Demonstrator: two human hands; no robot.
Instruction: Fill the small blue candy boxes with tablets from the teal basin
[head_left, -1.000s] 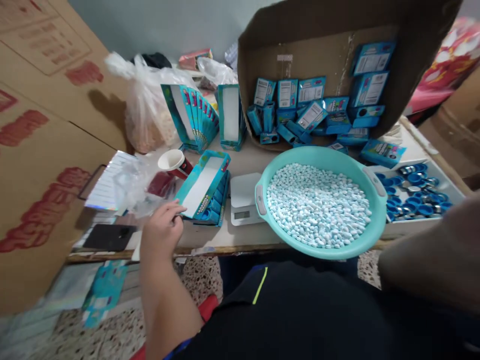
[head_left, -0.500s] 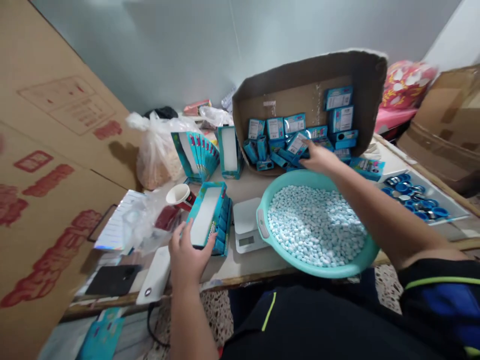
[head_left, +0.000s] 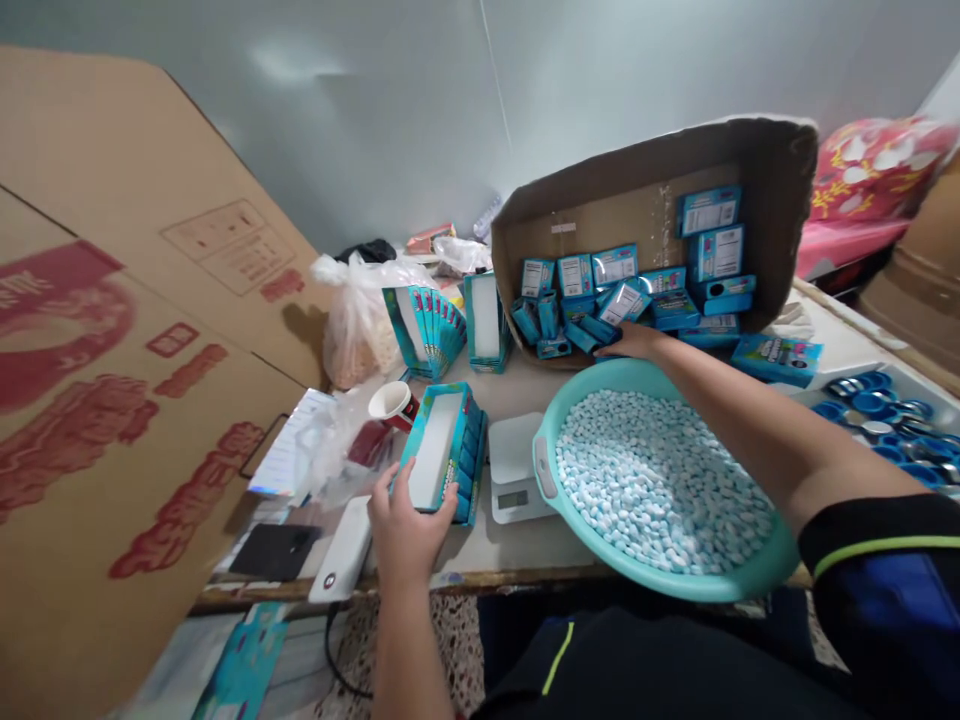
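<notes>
My left hand (head_left: 412,525) grips the near end of a blue display box (head_left: 433,450), thumb on its right side and fingers on its left. The box has a white panel on top and a row of small blue boxes showing along its right side. My right hand (head_left: 637,342) reaches over a turquoise basin (head_left: 551,430) to the front edge of a tilted brown carton (head_left: 600,215). Its fingertips touch the small blue boxes (head_left: 600,328) lying there; their grip is partly hidden. White and pale-blue pellets (head_left: 660,480) fill much of the basin.
A white digital scale (head_left: 517,465) sits between display box and basin. Behind stand fanned blue cartons (head_left: 431,330), another display box (head_left: 486,320) and a paper cup (head_left: 394,402). A tray of blue-rimmed lids (head_left: 877,405) is at right. A large cardboard box (head_left: 150,400) borders the left.
My right hand has moved lower, toward the carton's front edge among the small boxes. My left hand stays on the display box. The whole view has shifted as my head turned left.
</notes>
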